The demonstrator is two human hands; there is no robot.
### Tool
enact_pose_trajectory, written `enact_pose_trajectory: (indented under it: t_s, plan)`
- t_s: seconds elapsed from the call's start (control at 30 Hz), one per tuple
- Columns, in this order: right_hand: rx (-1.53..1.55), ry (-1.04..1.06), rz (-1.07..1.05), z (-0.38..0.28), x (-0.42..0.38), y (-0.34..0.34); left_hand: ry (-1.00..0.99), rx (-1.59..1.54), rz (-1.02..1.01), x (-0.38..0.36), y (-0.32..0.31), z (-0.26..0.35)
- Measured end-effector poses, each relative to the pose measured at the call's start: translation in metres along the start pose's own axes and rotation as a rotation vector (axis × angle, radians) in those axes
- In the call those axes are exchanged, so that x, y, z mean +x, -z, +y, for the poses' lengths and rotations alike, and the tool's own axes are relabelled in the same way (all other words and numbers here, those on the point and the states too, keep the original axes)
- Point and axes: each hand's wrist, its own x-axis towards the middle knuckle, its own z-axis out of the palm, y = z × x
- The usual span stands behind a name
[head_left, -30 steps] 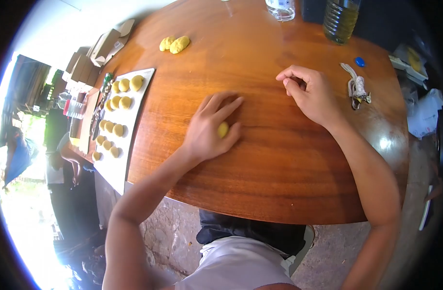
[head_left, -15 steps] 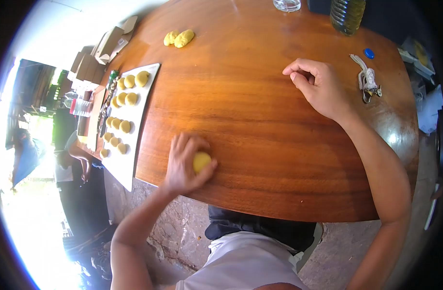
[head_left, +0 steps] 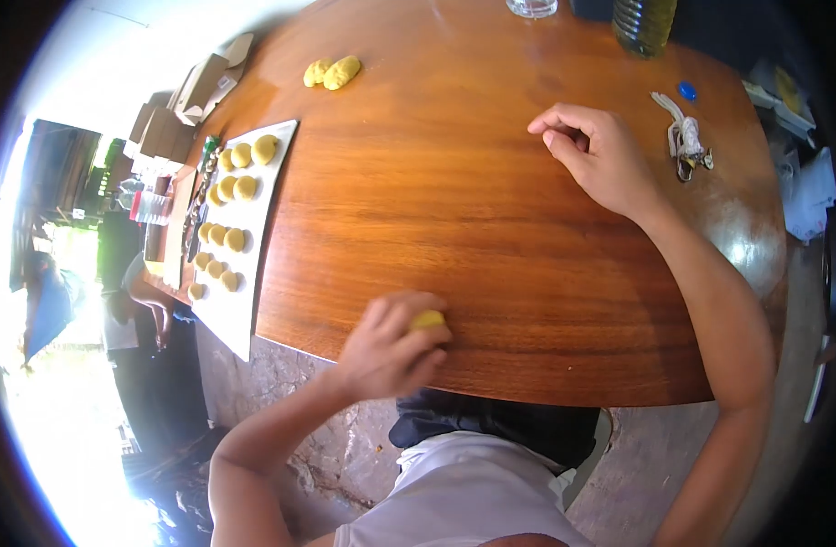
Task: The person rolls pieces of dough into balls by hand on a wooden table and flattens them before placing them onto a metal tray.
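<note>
A yellow dough ball [head_left: 428, 320] is on the wooden table near its front edge, mostly covered by my left hand [head_left: 395, 342]. The fingers of that hand are curled around the ball, and they look slightly blurred. My right hand [head_left: 596, 155] rests on the table to the right, its fingers loosely curled in and nothing visible in them. On the left, a white tray [head_left: 274, 182] bears several round dough balls [head_left: 234, 240] in rows. Two larger yellow dough lumps [head_left: 341, 72] lie side by side at the far left of the tabletop.
A white cord bundle [head_left: 685, 139] and a blue cap [head_left: 687, 90] lie beyond my right hand. At the back stand a bottle of yellowish liquid [head_left: 644, 25] and a clear glass [head_left: 532, 7]. Cardboard boxes [head_left: 167, 128] sit far left. Another person's arm [head_left: 152, 292] shows beyond the tray.
My left hand has moved right and toward the table's front edge with the dough ball, its fingers now covering more of it. My right hand has stayed in about the same place.
</note>
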Motion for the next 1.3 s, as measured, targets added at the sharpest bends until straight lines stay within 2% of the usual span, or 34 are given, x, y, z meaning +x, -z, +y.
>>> enact_pose_trajectory:
  t_s: [0.07,0.13,0.2,0.23,0.27,0.37,0.43,0.5,0.57,0.63,0.7,0.77,0.87,0.93,0.97,1.0,1.03,1.1,1.2,1.27,1.3]
  plan:
    - [0.0,0.003,-0.003,0.002,0.004,-0.003,0.096,0.179,0.025,-0.017,0.007,-0.028]
    - [-0.011,0.014,-0.001,0.002,0.006,-0.005,0.272,0.147,0.034,0.008,0.02,-0.056]
    - [-0.048,-0.024,0.0,0.001,0.005,-0.004,0.233,0.168,0.104,0.061,0.023,-0.068]
    - [-0.057,-0.026,0.008,0.001,0.004,-0.003,0.143,0.171,0.139,0.089,0.016,-0.07]
    - [-0.053,0.002,0.039,0.001,0.004,-0.004,0.051,0.172,0.173,0.115,0.005,-0.065]
    - [-0.05,0.045,0.076,0.004,0.001,-0.005,-0.019,0.035,0.136,0.154,-0.015,-0.031]
    - [-0.048,0.07,0.075,0.003,0.001,-0.003,-0.19,-0.04,0.045,0.139,-0.021,-0.004]
    - [-0.002,-0.032,0.003,-0.002,-0.001,0.002,-0.156,-0.055,-0.096,0.102,-0.005,0.018]
    - [0.01,-0.035,0.003,0.0,-0.001,0.002,-0.011,-0.01,-0.174,0.055,0.002,0.029]
    - [0.028,-0.04,-0.003,0.003,0.0,0.0,0.058,0.097,-0.028,0.008,-0.009,0.003]
    - [0.019,-0.03,-0.003,0.002,0.003,-0.003,0.279,-0.101,0.113,0.012,0.004,-0.019]
    - [0.002,-0.013,0.007,0.003,0.003,-0.005,0.35,0.038,0.018,0.047,0.021,-0.043]
    - [-0.048,-0.024,0.024,0.004,0.004,-0.003,0.198,0.097,0.084,0.12,0.004,-0.058]
    - [-0.068,-0.057,0.027,0.008,0.004,-0.003,0.165,0.15,0.069,0.148,-0.01,-0.037]
    - [-0.012,-0.006,0.038,0.013,0.004,-0.005,0.08,0.121,0.045,0.155,-0.017,-0.024]
    - [0.047,0.049,0.044,0.014,0.004,-0.005,0.0,0.094,0.022,0.154,-0.018,-0.015]
    - [0.049,0.058,0.035,0.015,0.003,-0.004,0.009,0.098,0.029,0.143,-0.015,-0.008]
    - [0.062,-0.056,-0.017,0.012,0.003,0.001,-0.119,-0.003,-0.117,0.109,-0.015,0.017]
    - [0.109,-0.003,-0.004,0.01,0.002,0.0,-0.09,0.064,-0.165,0.047,-0.007,0.031]
    - [0.077,-0.009,-0.018,0.008,0.002,0.001,0.259,-0.004,-0.018,0.009,-0.009,0.018]
    - [0.038,0.001,-0.025,0.007,0.003,0.0,0.318,-0.001,0.001,0.006,-0.001,0.005]
